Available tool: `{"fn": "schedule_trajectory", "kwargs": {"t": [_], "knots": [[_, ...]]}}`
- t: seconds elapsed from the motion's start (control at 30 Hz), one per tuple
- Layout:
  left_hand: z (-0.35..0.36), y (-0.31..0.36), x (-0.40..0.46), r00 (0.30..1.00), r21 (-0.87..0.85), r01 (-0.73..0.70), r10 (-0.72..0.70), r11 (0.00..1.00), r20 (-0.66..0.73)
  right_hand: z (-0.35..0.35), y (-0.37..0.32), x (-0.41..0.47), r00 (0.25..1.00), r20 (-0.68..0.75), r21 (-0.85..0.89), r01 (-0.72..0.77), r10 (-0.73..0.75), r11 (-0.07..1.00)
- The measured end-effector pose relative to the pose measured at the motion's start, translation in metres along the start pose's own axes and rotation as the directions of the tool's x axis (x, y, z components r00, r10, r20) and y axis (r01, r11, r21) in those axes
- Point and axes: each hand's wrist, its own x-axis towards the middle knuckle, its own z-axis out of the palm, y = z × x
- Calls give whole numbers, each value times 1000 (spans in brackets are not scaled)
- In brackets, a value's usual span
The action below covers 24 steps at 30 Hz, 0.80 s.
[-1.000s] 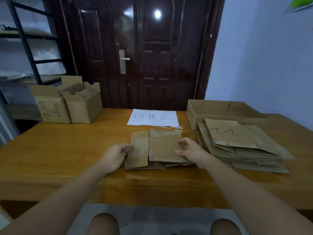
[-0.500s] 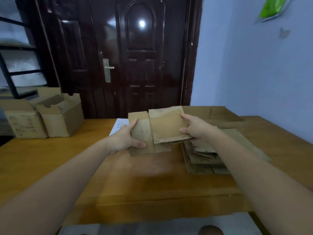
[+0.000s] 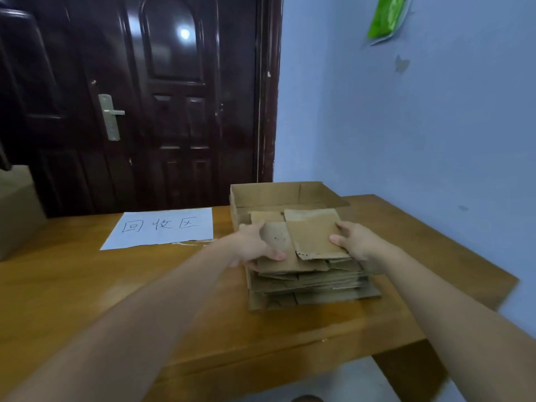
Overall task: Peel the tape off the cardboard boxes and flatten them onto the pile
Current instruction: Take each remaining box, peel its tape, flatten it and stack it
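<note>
The left hand and right hand grip opposite edges of a flattened box, with the pile of flattened cardboard directly beneath it.

Dark wooden door behind a wooden table, beside a blue wall

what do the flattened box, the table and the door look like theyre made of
Flattened box: brown corrugated cardboard, matte; ragged, speckled edges.
Table: apparently wood with a glossy varnish; grain and soft reflections show.
Door: dark brown, high gloss, a light glares on it; painted metal or lacquered wood, hard to tell.
</note>
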Motion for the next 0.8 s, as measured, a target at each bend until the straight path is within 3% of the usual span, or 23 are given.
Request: {"fn": "schedule_trajectory", "kwargs": {"t": [0.23, 0.37, 0.47, 0.57, 0.67, 0.73, 0.8], "knots": [[17, -11, 9, 996, 93, 87, -90, 992, 27, 27, 16, 10, 998, 38, -105, -40, 45, 994], [26, -8, 10, 993, 235, 85, -63, 968, -98, 23, 9, 11, 996, 56, -260, -57, 74, 964], [33, -14, 12, 988, 540, 111, -34, 835, -151, 20, 4, 8, 993, 17, -460, -97, 118, 883], [33, -18, 15, 970, 736, 54, 139, 674, -199, 21, 8, 9, 994, -78, -570, 14, -71, 822], [35, -15, 19, 947, 801, -157, 318, 577, -43, 32, 8, 9, 954, 21, -411, 282, -301, 867], [37, -13, 21, 940, 767, -293, 319, 571, 122, 42, 4, 6, 945, 84, -296, 325, -315, 898], [39, -14, 21, 942, 727, -328, 272, 604, 199, 52, 2, 3, 952, 122, -327, 304, -279, 895]]}}
